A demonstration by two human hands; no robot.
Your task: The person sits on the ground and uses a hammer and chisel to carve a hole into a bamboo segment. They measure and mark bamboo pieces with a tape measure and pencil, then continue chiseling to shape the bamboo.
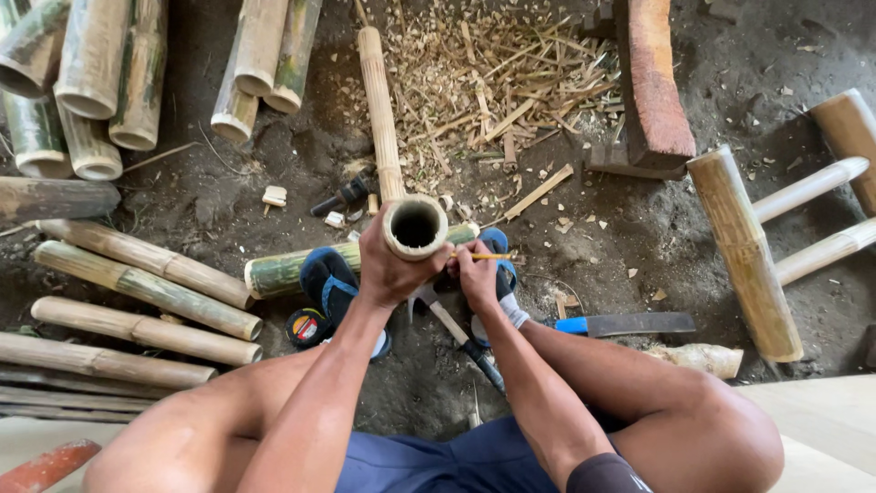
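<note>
Showing its hollow, dark-bored cut end, pale bamboo pole (412,225) stands tilted.

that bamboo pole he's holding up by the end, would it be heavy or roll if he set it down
The bamboo pole is probably light for its size: its open end shows a hollow bore. It looks stiff, spanning straight from the ground to the left hand. Being round, it would likely roll if laid flat.

bamboo pole (392,137) in left hand (388,269) | pencil (482,256) in right hand (476,277) | blade (625,324) right
</note>
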